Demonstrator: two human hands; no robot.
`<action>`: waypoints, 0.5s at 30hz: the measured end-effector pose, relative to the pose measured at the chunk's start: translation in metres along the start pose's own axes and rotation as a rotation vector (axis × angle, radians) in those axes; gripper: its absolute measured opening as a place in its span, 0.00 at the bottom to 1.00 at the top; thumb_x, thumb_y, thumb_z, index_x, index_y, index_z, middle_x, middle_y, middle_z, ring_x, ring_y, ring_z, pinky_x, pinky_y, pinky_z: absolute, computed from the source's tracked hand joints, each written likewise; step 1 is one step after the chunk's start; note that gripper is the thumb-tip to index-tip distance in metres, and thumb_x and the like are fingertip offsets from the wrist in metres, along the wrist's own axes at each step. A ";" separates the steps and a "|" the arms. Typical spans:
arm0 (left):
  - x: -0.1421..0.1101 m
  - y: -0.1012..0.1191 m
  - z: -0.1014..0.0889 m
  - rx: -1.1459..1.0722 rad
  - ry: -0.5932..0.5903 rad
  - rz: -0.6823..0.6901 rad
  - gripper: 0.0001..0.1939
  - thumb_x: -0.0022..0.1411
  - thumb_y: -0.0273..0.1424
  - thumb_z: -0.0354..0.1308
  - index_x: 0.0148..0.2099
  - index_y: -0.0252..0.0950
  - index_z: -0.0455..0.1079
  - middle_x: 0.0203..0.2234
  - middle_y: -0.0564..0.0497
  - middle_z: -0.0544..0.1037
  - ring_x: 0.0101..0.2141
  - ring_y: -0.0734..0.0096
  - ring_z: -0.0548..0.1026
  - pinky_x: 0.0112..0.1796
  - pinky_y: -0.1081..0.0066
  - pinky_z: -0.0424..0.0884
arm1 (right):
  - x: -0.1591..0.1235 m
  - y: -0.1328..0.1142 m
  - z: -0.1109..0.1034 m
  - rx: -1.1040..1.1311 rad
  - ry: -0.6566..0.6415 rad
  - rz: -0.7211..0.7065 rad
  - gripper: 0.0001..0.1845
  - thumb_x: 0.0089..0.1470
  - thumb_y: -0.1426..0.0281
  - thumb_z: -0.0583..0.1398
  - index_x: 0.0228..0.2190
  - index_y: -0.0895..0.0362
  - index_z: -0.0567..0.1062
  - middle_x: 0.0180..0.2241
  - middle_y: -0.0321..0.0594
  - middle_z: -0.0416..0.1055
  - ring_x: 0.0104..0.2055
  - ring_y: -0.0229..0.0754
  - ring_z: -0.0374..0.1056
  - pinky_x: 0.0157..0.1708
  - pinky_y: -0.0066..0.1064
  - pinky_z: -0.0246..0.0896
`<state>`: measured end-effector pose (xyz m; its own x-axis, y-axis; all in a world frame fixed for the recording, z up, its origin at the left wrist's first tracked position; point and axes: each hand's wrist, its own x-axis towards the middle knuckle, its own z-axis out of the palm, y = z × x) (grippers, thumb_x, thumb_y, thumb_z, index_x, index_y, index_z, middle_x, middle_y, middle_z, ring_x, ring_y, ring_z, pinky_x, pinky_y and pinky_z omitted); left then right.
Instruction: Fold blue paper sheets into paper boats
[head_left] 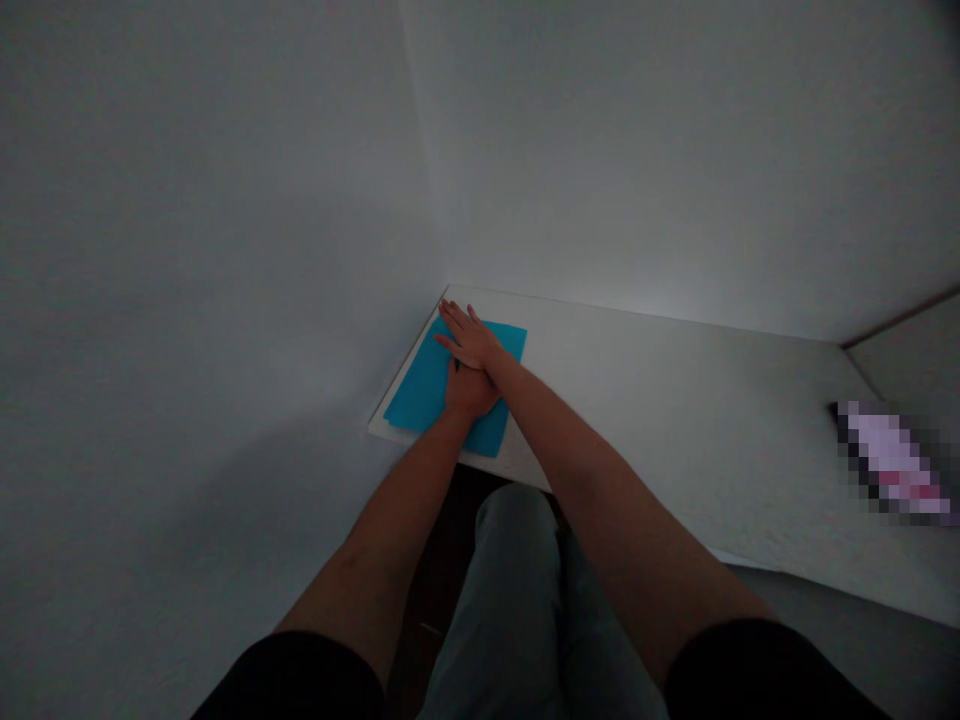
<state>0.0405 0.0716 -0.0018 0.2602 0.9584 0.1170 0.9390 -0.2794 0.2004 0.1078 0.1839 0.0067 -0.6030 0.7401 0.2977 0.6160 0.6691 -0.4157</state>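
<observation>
A bright blue sheet, seemingly paper, lies at the left end of a white tabletop, with a second edge showing at its lower left corner. My right hand rests flat across its upper part, fingers stretched toward the far left corner and thumb spread. Just below it, my left hand is on the middle of the blue sheet. The right hand and wrist cover part of the left hand, so most of its fingers are hidden.
The white tabletop runs off to the right, against a pale back wall and a left wall. A pixelated device-like object lies at the far right. My knees are below the front edge.
</observation>
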 end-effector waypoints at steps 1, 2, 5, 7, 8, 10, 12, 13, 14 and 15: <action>0.000 0.001 0.000 0.000 0.004 -0.022 0.40 0.76 0.49 0.48 0.82 0.38 0.49 0.78 0.40 0.55 0.78 0.45 0.45 0.74 0.41 0.45 | -0.007 0.003 -0.009 -0.008 0.021 0.001 0.50 0.72 0.41 0.39 0.77 0.66 0.51 0.79 0.53 0.44 0.82 0.53 0.37 0.80 0.52 0.22; 0.000 0.001 -0.001 0.008 0.002 -0.043 0.42 0.76 0.52 0.47 0.82 0.37 0.49 0.78 0.39 0.55 0.78 0.45 0.47 0.74 0.43 0.46 | -0.018 0.006 -0.020 -0.011 0.049 0.013 0.49 0.73 0.42 0.38 0.77 0.65 0.50 0.79 0.53 0.43 0.82 0.53 0.36 0.80 0.53 0.22; 0.000 0.002 -0.001 0.033 -0.011 -0.080 0.46 0.75 0.58 0.43 0.82 0.34 0.49 0.79 0.37 0.52 0.78 0.47 0.47 0.74 0.46 0.46 | -0.079 0.018 -0.056 -0.017 0.150 0.088 0.46 0.74 0.43 0.37 0.79 0.59 0.45 0.80 0.48 0.41 0.82 0.53 0.34 0.79 0.59 0.23; 0.000 0.001 -0.002 0.037 -0.021 -0.082 0.46 0.75 0.60 0.41 0.81 0.34 0.50 0.79 0.38 0.50 0.78 0.49 0.46 0.74 0.48 0.46 | -0.141 0.027 -0.081 -0.050 0.170 0.135 0.45 0.75 0.43 0.38 0.79 0.54 0.42 0.80 0.46 0.41 0.82 0.53 0.34 0.79 0.60 0.23; 0.000 0.001 -0.003 0.034 -0.028 -0.083 0.46 0.75 0.60 0.41 0.81 0.34 0.51 0.79 0.38 0.49 0.78 0.50 0.46 0.74 0.49 0.46 | -0.176 0.031 -0.093 -0.076 0.164 0.169 0.45 0.74 0.42 0.39 0.79 0.53 0.42 0.80 0.46 0.42 0.82 0.54 0.35 0.79 0.62 0.23; 0.000 -0.001 -0.008 0.021 -0.047 -0.080 0.46 0.75 0.60 0.41 0.81 0.34 0.52 0.79 0.39 0.50 0.78 0.51 0.47 0.74 0.49 0.47 | -0.249 0.040 -0.114 -0.127 0.155 0.289 0.44 0.74 0.42 0.39 0.79 0.52 0.42 0.79 0.47 0.45 0.82 0.55 0.38 0.78 0.64 0.24; 0.000 -0.003 -0.015 0.013 -0.071 -0.073 0.45 0.75 0.59 0.41 0.80 0.35 0.52 0.79 0.38 0.50 0.78 0.50 0.47 0.73 0.48 0.48 | -0.315 0.047 -0.129 -0.183 0.189 0.457 0.45 0.75 0.43 0.38 0.79 0.55 0.43 0.78 0.50 0.48 0.81 0.56 0.40 0.78 0.65 0.28; 0.001 -0.003 -0.019 0.013 -0.080 -0.071 0.44 0.75 0.58 0.42 0.80 0.35 0.53 0.79 0.38 0.50 0.78 0.49 0.48 0.73 0.48 0.49 | -0.342 0.049 -0.134 -0.211 0.209 0.532 0.45 0.75 0.43 0.38 0.79 0.56 0.44 0.78 0.52 0.48 0.81 0.57 0.41 0.78 0.64 0.29; 0.002 -0.004 -0.023 0.015 -0.086 -0.072 0.44 0.75 0.58 0.43 0.80 0.34 0.54 0.79 0.37 0.51 0.78 0.48 0.49 0.73 0.47 0.50 | -0.365 0.052 -0.137 -0.230 0.220 0.590 0.45 0.74 0.43 0.39 0.79 0.57 0.45 0.78 0.53 0.49 0.81 0.57 0.42 0.78 0.65 0.30; 0.003 -0.004 -0.027 0.017 -0.090 -0.074 0.43 0.75 0.57 0.45 0.79 0.34 0.55 0.79 0.37 0.52 0.78 0.48 0.50 0.73 0.47 0.51 | -0.382 0.053 -0.138 -0.240 0.245 0.643 0.45 0.74 0.43 0.38 0.79 0.58 0.46 0.77 0.54 0.51 0.81 0.58 0.44 0.78 0.65 0.32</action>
<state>0.0318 0.0739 0.0242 0.2085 0.9779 0.0142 0.9598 -0.2074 0.1890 0.4411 -0.0543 -0.0107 0.0292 0.9668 0.2538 0.9214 0.0724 -0.3818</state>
